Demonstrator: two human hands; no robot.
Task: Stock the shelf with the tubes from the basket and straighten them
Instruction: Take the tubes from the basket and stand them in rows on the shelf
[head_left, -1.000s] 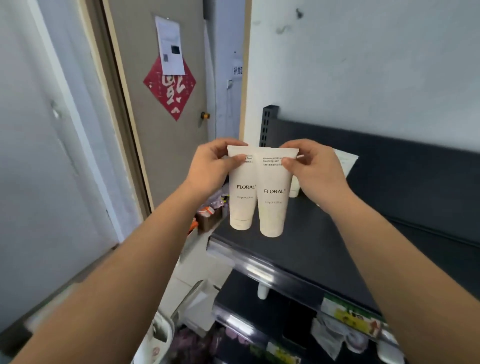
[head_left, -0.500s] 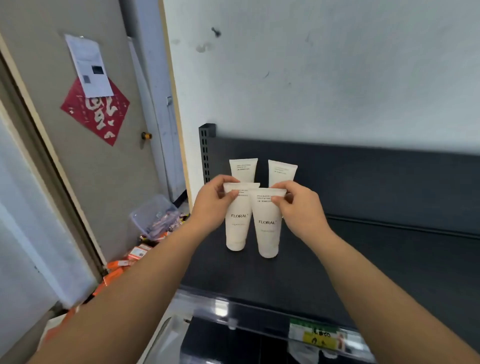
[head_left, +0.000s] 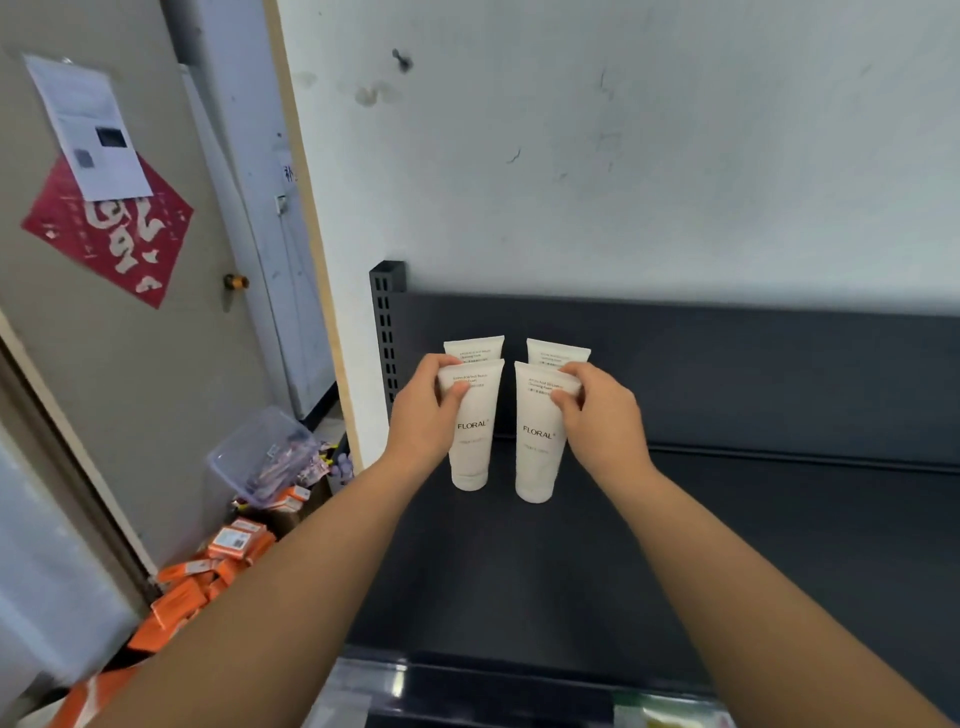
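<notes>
Gap now between left front tube (head_left: 470, 431) and right front tube (head_left: 537, 447), touching half a second ago; both apparently cap-down on the black shelf (head_left: 727, 545), each before one of the rear tubes (head_left: 475, 347). Apart too, left hand (head_left: 426, 415) and right hand (head_left: 597, 415), each pinching its tube's crimped top. Likely only release and squaring left.

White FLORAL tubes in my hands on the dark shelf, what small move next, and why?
Probably let go: the left hand pinches the left front white plastic tube, the right hand the right front tube, both upright, caps down on the dark shelf, squarely before two rear tubes.
</notes>
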